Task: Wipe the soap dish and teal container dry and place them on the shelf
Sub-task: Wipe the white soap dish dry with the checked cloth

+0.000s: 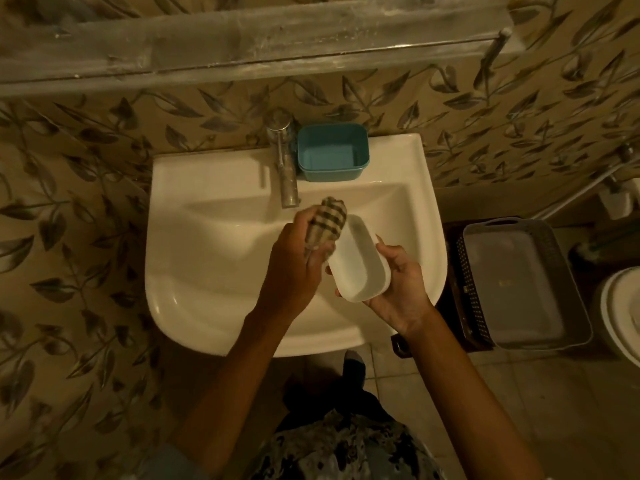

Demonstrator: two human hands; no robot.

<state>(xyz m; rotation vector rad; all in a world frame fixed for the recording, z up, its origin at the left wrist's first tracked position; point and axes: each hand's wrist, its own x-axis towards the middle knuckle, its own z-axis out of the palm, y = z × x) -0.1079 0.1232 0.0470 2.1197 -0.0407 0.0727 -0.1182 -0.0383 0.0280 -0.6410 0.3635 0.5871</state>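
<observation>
Over the white sink basin (207,258), my right hand (398,289) grips the white soap dish (358,261) from below and the right, tilted with its hollow facing up. My left hand (294,261) grips a bunched checked cloth (327,223) that touches the dish's far left rim. The teal container (332,152) stands upright on the sink's back ledge, just right of the tap, with nothing inside that I can see. A long pale shelf (242,46) runs along the wall above the sink.
The chrome tap (284,161) stands at the back of the sink, close to the cloth. A grey basket (519,285) sits on a dark crate to the right, beside a white toilet rim (623,313). Leaf-patterned wall lies to the left.
</observation>
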